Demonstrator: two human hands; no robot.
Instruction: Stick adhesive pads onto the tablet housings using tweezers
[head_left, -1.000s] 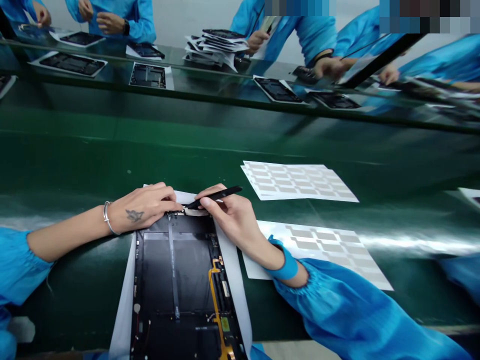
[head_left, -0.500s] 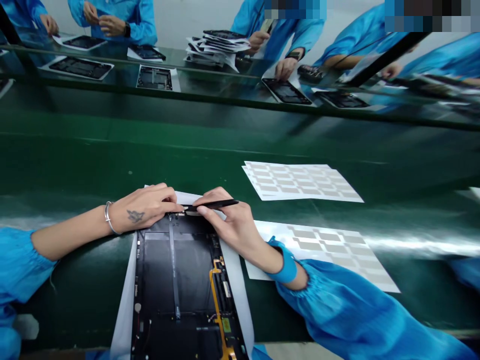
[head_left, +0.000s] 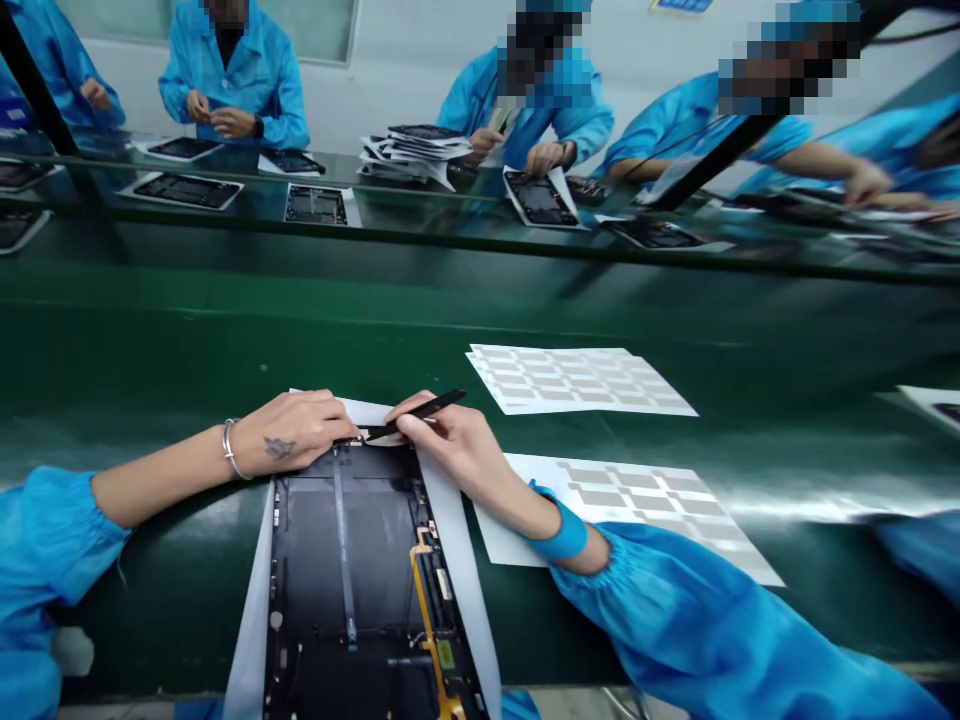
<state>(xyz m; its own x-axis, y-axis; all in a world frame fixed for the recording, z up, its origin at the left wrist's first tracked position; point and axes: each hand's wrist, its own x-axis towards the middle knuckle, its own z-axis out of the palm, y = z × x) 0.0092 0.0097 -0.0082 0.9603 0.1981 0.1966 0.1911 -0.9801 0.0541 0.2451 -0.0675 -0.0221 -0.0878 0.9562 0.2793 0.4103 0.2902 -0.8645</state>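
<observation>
A black tablet housing point(head_left: 382, 560) with an orange flex cable point(head_left: 424, 590) lies on a white sheet point(head_left: 469, 560) in front of me. My left hand point(head_left: 304, 430) covers its far left corner, fingers bent and closed on the top edge. Between my right thumb and fingers is a pair of black tweezers point(head_left: 431, 406); my right hand point(head_left: 457, 445) sits at the far right corner. The tweezers' tip meets the top edge beside a small pale piece point(head_left: 366, 434) near my left fingertips. What is under those fingertips is hidden.
To the right lie a sheet of grey stickers point(head_left: 675, 500) and, farther back, more sticker sheets point(head_left: 577, 380). Behind a raised glass shelf point(head_left: 420, 225), several people in blue work at other tablet housings point(head_left: 187, 190). A stack of housings point(head_left: 412, 155) stands there.
My view has tilted up, showing more of the people opposite. The tweezers slant more steeply, their rear end raised. Both hands stay at the housing's top edge.
</observation>
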